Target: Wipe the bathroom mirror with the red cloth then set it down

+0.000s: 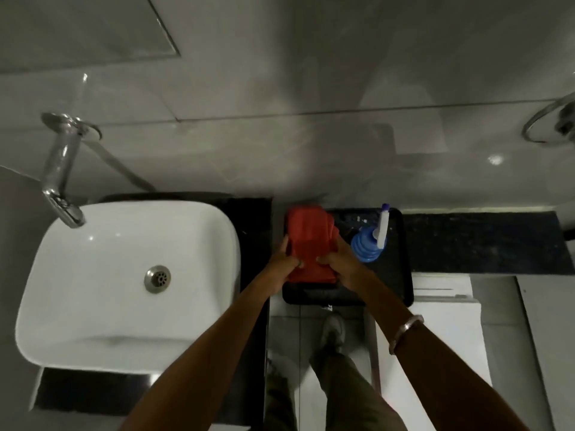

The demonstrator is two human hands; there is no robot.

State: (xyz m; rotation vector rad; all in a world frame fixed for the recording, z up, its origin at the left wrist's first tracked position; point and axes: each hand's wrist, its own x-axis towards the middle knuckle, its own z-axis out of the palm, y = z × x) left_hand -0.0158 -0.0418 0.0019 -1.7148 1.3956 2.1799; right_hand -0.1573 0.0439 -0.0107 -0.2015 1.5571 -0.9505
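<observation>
A folded red cloth [308, 241] lies on the left part of a black tray [395, 284] on the dark counter. My left hand [284, 259] grips the cloth's left side and my right hand [337, 264] grips its right side, fingers curled over the near half. The corner of the mirror [93, 26] shows at the top left on the tiled wall, far above both hands.
A blue spray bottle [368, 244] with a white nozzle stands on the tray just right of my right hand. A white basin [93, 306] with a chrome tap [62, 169] sits to the left. A towel ring [547, 126] hangs at the far right.
</observation>
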